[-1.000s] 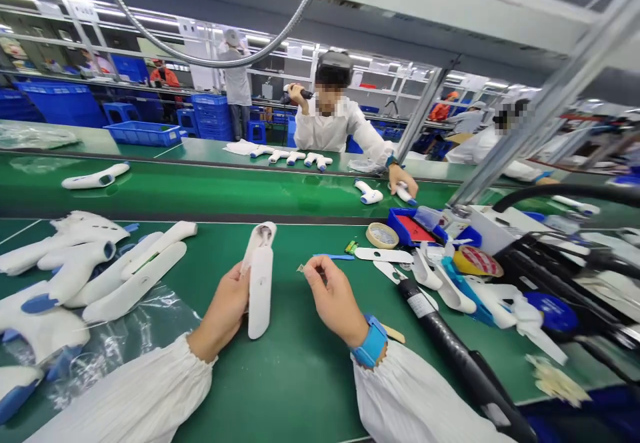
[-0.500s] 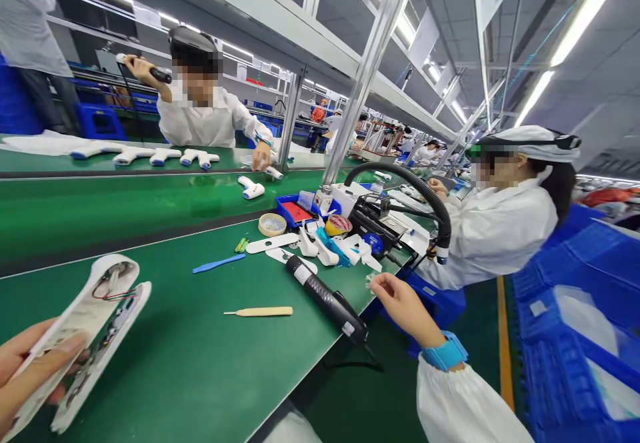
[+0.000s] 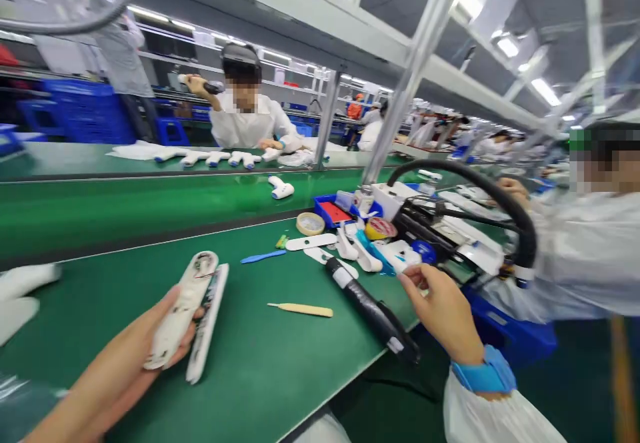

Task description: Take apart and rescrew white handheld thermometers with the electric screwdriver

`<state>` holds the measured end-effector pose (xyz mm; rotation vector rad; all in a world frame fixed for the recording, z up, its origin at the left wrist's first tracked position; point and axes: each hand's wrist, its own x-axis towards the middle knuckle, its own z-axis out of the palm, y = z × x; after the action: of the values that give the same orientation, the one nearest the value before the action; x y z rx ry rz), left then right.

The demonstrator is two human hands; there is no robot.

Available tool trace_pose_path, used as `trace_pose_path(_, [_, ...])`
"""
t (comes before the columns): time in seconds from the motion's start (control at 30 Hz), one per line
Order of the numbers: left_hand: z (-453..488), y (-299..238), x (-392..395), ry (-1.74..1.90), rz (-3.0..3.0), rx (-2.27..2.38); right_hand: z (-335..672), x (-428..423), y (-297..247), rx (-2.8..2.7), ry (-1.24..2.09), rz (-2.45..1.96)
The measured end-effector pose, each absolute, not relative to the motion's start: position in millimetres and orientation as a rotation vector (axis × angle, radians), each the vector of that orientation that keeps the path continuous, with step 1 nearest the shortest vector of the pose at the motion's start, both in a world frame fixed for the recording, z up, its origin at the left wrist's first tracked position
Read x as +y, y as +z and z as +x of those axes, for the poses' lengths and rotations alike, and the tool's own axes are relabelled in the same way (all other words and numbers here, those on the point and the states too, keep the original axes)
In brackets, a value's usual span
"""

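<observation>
Left hand (image 3: 167,336) and right hand (image 3: 445,310) were well apart above the green bench (image 3: 240,376). Reaching up from the lower left, the left forearm slanted inward, its fingers clamped around one half of an opened white housing (image 3: 184,306). Fingertips curled out at that half's right edge, and the second half (image 3: 208,326) hung just beside it, tilted the same way with its inner side toward the hand. From the lower right, the right arm angled forward and inward, a blue wristband (image 3: 483,371) at the wrist. Its thumb and index finger nearly met near some loose white parts (image 3: 370,260); whether they pinched anything could not be told. Just left of that hand lay a black cylindrical tool (image 3: 370,306), and between the two hands lay a tan-handled tool (image 3: 306,309).
</observation>
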<state>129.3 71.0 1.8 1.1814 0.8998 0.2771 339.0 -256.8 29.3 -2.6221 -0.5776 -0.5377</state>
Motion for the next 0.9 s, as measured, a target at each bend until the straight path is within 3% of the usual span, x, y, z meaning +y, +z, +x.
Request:
trace_pose_path(0.2, [127.5, 0.1, 62.9, 0.28, 1.039, 0.705, 266.8, -110.3, 37.2, -1.391, -0.169, -2.002])
trace_pose_path(0.37, [125.1, -5.3, 61.0, 0.335, 1.038, 0.666, 239.2, -21.8, 25.2, -1.764, -0.199, -2.026])
trace_pose_path(0.9, [128.1, -11.3, 51.6, 0.31, 1.403, 0.798, 251.9, 5.2, 0.1, -1.76, -0.02, -2.012])
